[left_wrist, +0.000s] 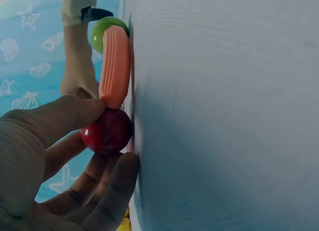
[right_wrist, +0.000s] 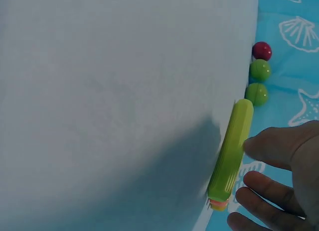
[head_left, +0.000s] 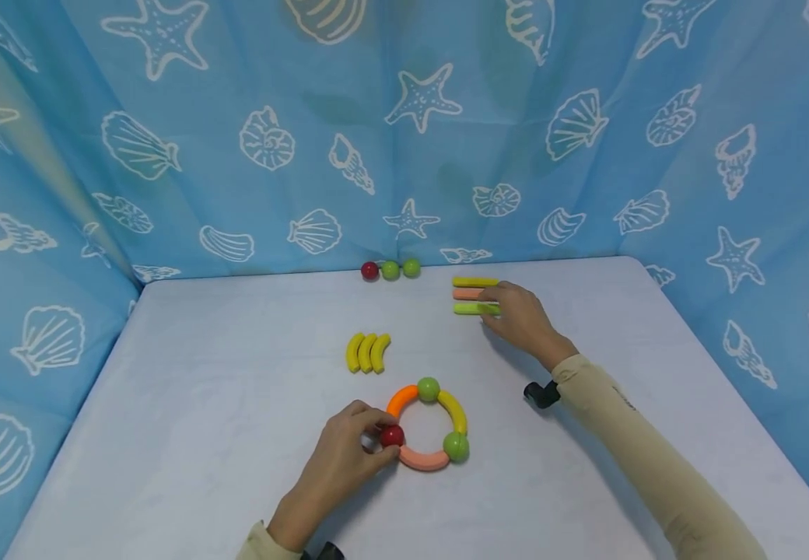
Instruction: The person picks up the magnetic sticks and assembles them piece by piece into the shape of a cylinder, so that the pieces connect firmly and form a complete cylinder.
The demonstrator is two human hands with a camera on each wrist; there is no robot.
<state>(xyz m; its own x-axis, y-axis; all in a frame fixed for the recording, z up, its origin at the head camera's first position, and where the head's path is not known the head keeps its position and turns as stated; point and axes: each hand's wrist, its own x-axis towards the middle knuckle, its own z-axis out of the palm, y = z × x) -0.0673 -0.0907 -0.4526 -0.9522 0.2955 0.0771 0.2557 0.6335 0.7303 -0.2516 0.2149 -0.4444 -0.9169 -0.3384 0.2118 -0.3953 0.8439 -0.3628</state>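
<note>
Pinching the red ball (head_left: 393, 435) with the left hand (head_left: 340, 447), near nine o'clock on the ring (head_left: 424, 460); might break the circle by tugging. Towards one o'clock, touching the green stick (head_left: 470, 309) with the right hand (head_left: 520, 319) loosely parted, apparently gripping nothing; might scatter the pink stick (head_left: 467, 294) beyond by brushing it.

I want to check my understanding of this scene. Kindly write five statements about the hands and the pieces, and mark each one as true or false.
1. The left hand holds the red ball of the ring. True.
2. Only red balls sit in the ring. False: it also has two green balls.
3. Three yellow curved pieces lie side by side. True.
4. The right hand is at the yellow curved pieces. False: it is at the straight sticks.
5. The far row of balls has one red and two green. True.
</note>
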